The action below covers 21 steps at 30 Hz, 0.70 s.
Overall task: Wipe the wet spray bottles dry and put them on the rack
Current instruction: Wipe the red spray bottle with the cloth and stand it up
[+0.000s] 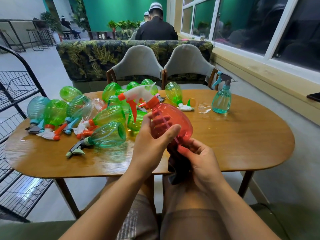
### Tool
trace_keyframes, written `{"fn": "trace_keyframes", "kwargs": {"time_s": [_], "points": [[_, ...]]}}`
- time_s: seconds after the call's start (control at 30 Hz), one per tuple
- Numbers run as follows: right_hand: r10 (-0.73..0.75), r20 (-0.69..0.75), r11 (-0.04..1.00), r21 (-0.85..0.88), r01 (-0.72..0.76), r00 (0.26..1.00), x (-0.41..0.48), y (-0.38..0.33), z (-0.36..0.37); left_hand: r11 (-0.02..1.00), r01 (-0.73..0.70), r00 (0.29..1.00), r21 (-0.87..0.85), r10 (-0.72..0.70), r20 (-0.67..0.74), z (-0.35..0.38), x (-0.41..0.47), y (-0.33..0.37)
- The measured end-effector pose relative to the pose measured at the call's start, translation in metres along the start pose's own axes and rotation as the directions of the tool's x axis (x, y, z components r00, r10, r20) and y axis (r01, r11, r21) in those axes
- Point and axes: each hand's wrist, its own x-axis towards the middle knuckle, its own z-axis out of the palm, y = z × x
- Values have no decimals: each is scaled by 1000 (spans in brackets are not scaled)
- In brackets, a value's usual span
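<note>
Fingers (147, 118) of the left hand (150, 146) wrap the red spray bottle (174, 123), right hand (204, 163) gripping dark cloth (179, 164) below

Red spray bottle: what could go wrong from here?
1. If slick, the red spray bottle could slip from the left hand while the right hand works the dark cloth at its base.
2. Its trigger head hangs over the lying green bottles; a swing might set them rolling.
3. The puddle on the table could re-wet anything set down there.
</note>
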Motion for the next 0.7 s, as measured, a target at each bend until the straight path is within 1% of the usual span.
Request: {"fn": "trace_keyframes", "kwargs": {"time_s": [0.07,0.17,0.33,0.43,0.57,0.7], "points": [[-12,10,999,-49,12,1000,0,0,-4,1000,-7,1000,27,7,-22,-2,5,-3],[-71,12,990,-124,72,997,0,-8,-12,998,-9,998,66,12,-54,-10,11,-9],[-121,-86,988,-107,111,989,7,-29,-17,994,23,999,110,-19,-32,-15,3,-15],[-71,-103,994,-90,62,992,8,-24,-10,995,16,1000,102,-17,10,-8,-6,-11],[11,-47,998,-56,-13,999,0,-11,-3,994,-7,1000,113,3,29,-2,-1,-11],[-23,-8,994,-109,22,1000,0,-12,-13,988,12,999,155,-17,33,-1,12,-16]]}}
